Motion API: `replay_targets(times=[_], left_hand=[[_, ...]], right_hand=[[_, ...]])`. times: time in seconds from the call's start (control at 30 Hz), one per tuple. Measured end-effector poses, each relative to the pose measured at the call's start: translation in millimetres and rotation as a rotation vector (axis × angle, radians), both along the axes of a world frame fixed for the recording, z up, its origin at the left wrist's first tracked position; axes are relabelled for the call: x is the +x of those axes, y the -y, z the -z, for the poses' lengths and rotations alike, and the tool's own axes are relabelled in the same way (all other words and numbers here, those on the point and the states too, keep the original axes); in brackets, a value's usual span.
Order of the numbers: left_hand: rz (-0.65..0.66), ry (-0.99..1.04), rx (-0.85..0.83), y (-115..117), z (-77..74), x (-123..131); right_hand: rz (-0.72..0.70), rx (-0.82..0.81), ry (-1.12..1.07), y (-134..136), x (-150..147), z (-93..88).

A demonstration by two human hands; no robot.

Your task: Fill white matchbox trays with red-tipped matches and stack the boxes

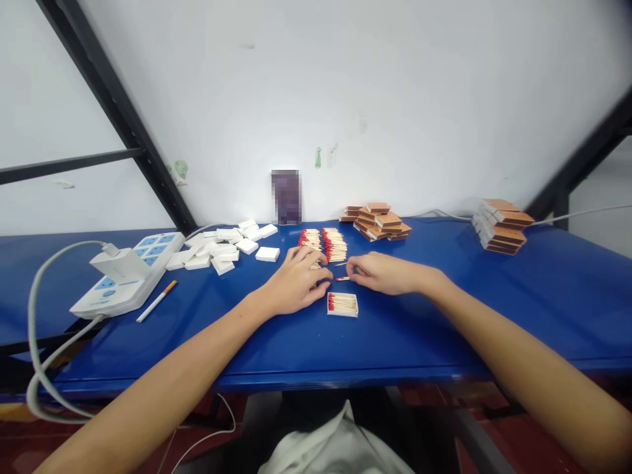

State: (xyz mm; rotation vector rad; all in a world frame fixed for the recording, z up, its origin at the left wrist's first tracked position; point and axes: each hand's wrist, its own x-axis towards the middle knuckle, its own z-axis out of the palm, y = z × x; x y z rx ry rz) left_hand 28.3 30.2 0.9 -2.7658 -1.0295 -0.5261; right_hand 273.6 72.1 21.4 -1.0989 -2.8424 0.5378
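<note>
On the blue table (444, 329), both forearms reach forward from the near edge and meet near the middle, palms down. The left hand (296, 286) lies with its fingers curled loosely over the near end of a pile of red-tipped matches (323, 245), fingertips touching the sticks; whether it grips any of them cannot be told. The right hand (382, 272) rests low on the table just right of the pile, wrist slightly bent inward, its thumb and forefinger pinched on a single match (342, 278) whose red head points left towards the other hand. Just in front of the two hands, near the person, sits an open matchbox tray (342, 304) filled with matches, heads to the left, touching neither hand. Left of the pile lies a scatter of white empty trays (224, 247), and further left a white power strip (126, 276) with a cigarette (157, 301) beside it. Behind the pile, towards the wall, stand a heap of brown matchbox sleeves (379, 220) and, well to the right, a second stack (501, 226).
</note>
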Motion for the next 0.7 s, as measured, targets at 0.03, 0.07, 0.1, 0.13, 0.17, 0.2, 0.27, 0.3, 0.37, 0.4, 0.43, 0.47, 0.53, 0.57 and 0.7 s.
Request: replay_targets(times=[0.03, 0.07, 0.1, 0.13, 0.17, 0.2, 0.27, 0.3, 0.37, 0.4, 0.43, 0.47, 0.53, 0.57, 0.7], left_hand=[[0.001, 0.000, 0.000, -0.3, 0.3, -0.2], [0.003, 0.003, 0.003, -0.7, 0.6, -0.5], [0.005, 0.008, 0.007, -1.1, 1.0, -0.7], [0.008, 0.015, 0.014, -1.4, 1.5, -0.8], [0.011, 0.022, 0.021, -1.8, 2.1, -1.0], [0.013, 0.028, 0.030, -2.1, 2.7, -1.2], [0.015, 0.031, 0.039, -2.8, 3.7, -1.7], [0.016, 0.030, 0.040, -3.2, 4.0, -2.1], [0.019, 0.029, 0.037, -3.8, 4.1, -3.2], [0.021, 0.031, 0.036, -4.0, 3.9, -3.7], [0.022, 0.035, 0.037, -4.0, 3.4, -4.3], [0.023, 0.043, 0.039, -3.6, 2.6, -4.6], [0.030, 0.058, 0.031, -1.9, 0.2, -4.8], [0.043, 0.061, 0.015, -0.5, -1.4, -4.5], [0.126, 0.046, -0.079, 6.1, -8.1, -2.4]], right_hand=[[0.003, 0.005, 0.003, -0.3, 0.4, 0.4], [0.005, 0.008, 0.001, -0.6, 0.9, 0.6], [0.006, 0.005, -0.008, -0.9, 1.4, 0.6], [0.006, -0.003, -0.023, -1.0, 2.0, 0.4], [0.006, -0.017, -0.043, -0.8, 2.5, -0.3], [0.006, -0.035, -0.065, -0.3, 2.8, -1.5], [-0.001, -0.087, -0.107, 2.0, 2.6, -5.2], [-0.011, -0.124, -0.122, 3.7, 2.1, -7.5], [-0.039, -0.221, -0.136, 7.6, 0.3, -12.3], [-0.051, -0.272, -0.133, 9.5, -0.8, -14.4], [-0.059, -0.314, -0.127, 11.2, -1.9, -16.1], [-0.064, -0.348, -0.119, 12.7, -3.0, -17.3], [-0.070, -0.389, -0.112, 14.7, -4.8, -18.1], [-0.071, -0.398, -0.112, 15.2, -5.4, -18.0], [-0.065, -0.366, -0.115, 16.0, -6.4, -17.5]])
